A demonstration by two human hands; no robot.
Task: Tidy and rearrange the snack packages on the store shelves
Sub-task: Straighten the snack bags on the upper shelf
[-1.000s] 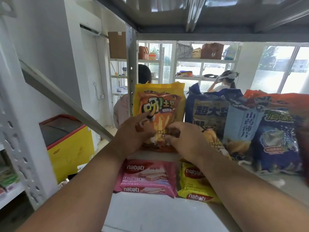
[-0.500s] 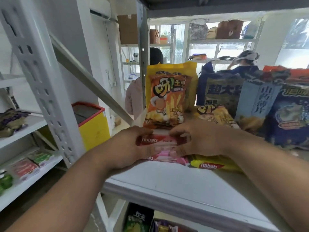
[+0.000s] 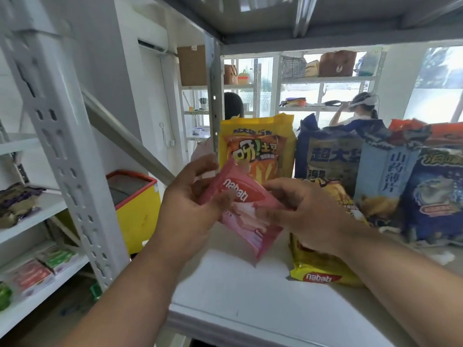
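Pink Nabati wafer pack lifted off the shelf since earlier.
Left hand and right hand each pinch an edge, tilting it, probably to reposition beside the yellow Nabati pack.

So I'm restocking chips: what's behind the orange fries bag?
Behind the orange fries bag stands a taller yellow bag; only its top and edges show, the rest is covered.
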